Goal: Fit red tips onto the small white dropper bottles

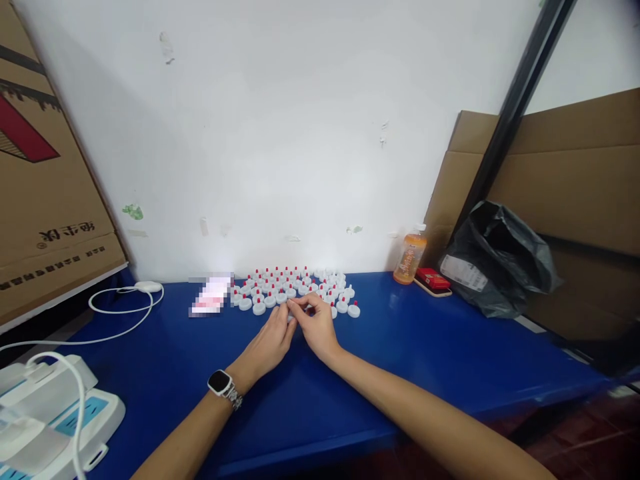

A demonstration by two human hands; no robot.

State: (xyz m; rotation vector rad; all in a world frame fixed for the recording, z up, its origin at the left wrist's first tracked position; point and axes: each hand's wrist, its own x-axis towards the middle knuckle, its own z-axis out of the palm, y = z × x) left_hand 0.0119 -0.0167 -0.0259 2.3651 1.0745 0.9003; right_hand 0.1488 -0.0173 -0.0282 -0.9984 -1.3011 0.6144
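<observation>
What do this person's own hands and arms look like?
Left hand and right hand are ungloved, with no sleeves visible on the forearms. On the left wrist: a watch with dark, rounded-rectangular screen, pale case, silvery band.

**Red and White on Deep Blue**

White caps (259, 308) tipped in red fill the centre of the frame; some at the group's upper right look all white. The table (375, 360) is deep blue, the wall (280, 133) white with small green patches (133, 212). Right of centre: an orange bottle (410, 257) with a white lid (419, 227), a red packet (433, 279), a dark grey bag (515, 267). Upper left, a brown carton (65, 193) bears a red panel and black lettering. Lower left, a white power strip (111, 415) shows light-blue panels; a watch (220, 382) is black-faced, white-cased.
</observation>
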